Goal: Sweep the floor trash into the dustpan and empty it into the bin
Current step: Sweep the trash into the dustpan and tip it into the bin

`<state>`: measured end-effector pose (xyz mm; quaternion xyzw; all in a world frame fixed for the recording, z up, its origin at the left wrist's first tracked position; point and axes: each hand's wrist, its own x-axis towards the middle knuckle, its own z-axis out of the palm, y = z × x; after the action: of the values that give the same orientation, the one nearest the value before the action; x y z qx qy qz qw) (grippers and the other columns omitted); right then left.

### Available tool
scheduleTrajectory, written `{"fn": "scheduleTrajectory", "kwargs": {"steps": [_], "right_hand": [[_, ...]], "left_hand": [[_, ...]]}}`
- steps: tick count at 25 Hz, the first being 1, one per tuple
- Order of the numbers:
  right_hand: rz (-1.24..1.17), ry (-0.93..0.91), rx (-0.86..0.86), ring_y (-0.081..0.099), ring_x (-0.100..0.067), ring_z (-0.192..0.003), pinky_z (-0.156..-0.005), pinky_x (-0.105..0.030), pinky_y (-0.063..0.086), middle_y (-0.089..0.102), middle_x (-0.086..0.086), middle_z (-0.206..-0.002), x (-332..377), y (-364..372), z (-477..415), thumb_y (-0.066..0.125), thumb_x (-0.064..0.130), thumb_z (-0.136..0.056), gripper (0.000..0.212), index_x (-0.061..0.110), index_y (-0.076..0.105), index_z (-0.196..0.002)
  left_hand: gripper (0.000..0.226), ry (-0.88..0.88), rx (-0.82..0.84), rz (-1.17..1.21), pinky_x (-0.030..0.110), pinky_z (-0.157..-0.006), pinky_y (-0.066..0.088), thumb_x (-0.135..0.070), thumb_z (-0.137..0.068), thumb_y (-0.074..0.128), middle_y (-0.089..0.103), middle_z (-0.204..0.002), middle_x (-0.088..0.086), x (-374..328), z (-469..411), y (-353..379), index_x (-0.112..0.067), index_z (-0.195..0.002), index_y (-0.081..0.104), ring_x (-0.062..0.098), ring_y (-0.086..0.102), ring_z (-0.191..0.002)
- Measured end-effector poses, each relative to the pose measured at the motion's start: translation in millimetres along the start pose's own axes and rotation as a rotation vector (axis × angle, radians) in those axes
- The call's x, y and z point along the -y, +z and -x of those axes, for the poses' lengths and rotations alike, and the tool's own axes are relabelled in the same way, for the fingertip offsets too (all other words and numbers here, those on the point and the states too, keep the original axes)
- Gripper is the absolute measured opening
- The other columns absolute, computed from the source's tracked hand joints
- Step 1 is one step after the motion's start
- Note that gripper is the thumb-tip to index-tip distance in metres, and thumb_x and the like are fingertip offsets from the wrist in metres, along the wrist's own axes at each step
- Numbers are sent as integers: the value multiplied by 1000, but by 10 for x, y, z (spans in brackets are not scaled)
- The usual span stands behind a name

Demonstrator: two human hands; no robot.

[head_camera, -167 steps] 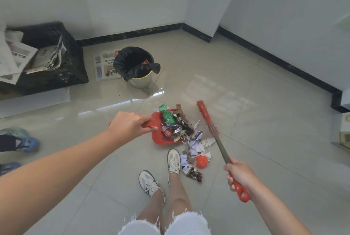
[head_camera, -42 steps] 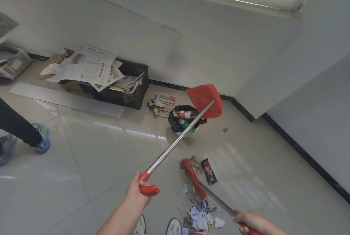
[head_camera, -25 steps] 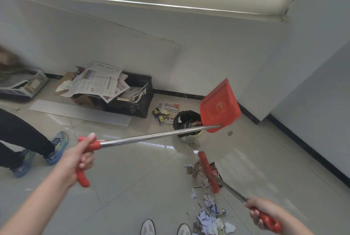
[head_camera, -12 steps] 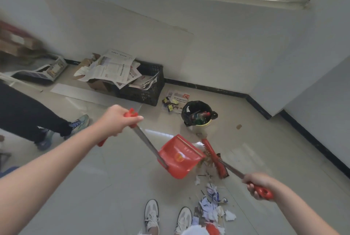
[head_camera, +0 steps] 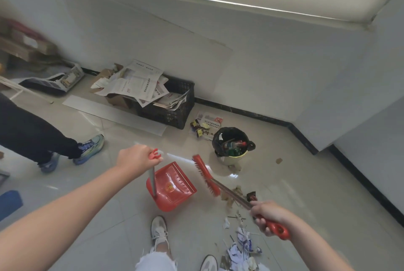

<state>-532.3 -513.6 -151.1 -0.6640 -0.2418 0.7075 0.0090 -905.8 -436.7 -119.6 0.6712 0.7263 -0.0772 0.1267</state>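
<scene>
My left hand (head_camera: 136, 160) grips the red handle of a long-handled red dustpan (head_camera: 172, 185), whose empty pan hangs low over the floor ahead of my feet. My right hand (head_camera: 270, 216) grips the red handle of a red broom (head_camera: 205, 174); its brush head sits just right of the pan. Scraps of paper and wrappers (head_camera: 240, 240) lie on the tiles at lower right, under my right arm. A small bin with a black liner (head_camera: 232, 144) stands beyond the broom, holding bottles and wrappers.
A black crate with newspapers (head_camera: 168, 104) stands by the wall. Another person's legs and shoes (head_camera: 87, 148) are at the left. Loose wrappers and a newspaper (head_camera: 207, 124) lie behind the bin. A white board (head_camera: 113, 113) lies flat on the floor.
The dustpan, tipped over the bin earlier, has come down toward the floor in front of my feet. The broom head has shifted slightly left beside it, and my view has tilted down.
</scene>
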Motion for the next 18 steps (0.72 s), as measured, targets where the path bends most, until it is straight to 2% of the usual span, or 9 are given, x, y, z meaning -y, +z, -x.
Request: {"fn": "scheduleTrajectory", "kwargs": {"steps": [3, 6, 9, 12, 15, 18], "right_hand": [[-14, -26, -41, 40, -7, -32, -33, -15, 32, 44, -1, -50, 511, 287, -247, 47, 0, -90, 50, 16, 45, -137], [-8, -51, -112, 38, -7, -32, -35, -13, 29, 41, -2, -52, 1079, 609, -473, 46, -1, -89, 51, 9, 43, -139], [-33, -75, -198, 38, -8, -29, -35, -13, 30, 41, -3, -47, 1659, 801, -813, 45, -2, -88, 64, 16, 32, -148], [7, -96, -266, 38, -8, -28, -33, -15, 33, 39, -6, -53, 2221, 870, -1108, 42, -3, -89, 60, 13, 35, -147], [19, -82, -296, 39, -10, -30, -34, -15, 31, 43, -7, -54, 2752, 835, -1360, 43, -1, -90, 61, 12, 30, -148], [60, -33, -254, 38, -11, -32, -34, -17, 31, 45, -4, -47, 3318, 613, -1553, 48, 0, -89, 39, -1, 48, -128]], "left_hand": [[48, -24, 14, 20, 28, -55, 30, -62, -86, 51, 47, -62, -9, 206, -354, -18, -21, -63, 47, 18, 55, -77], [45, -4, 44, 71, 27, -62, 33, -63, -87, 50, 52, -74, -10, 343, -790, -26, -21, -71, 52, 17, 62, -95], [40, 38, 48, 92, 27, -66, 36, -64, -87, 49, 62, -86, -6, 481, -1266, -20, -26, -74, 51, 18, 63, -100], [41, 77, 48, 122, 27, -66, 37, -65, -86, 49, 67, -93, -4, 617, -1698, -19, -25, -78, 56, 19, 63, -99], [41, 102, 46, 135, 27, -65, 36, -65, -86, 49, 68, -95, -4, 652, -2010, -1, -26, -85, 63, 19, 63, -100], [42, 94, 63, 129, 27, -66, 36, -66, -85, 49, 68, -95, -5, 639, -2361, -63, -26, -86, 62, 19, 63, -100]]}}
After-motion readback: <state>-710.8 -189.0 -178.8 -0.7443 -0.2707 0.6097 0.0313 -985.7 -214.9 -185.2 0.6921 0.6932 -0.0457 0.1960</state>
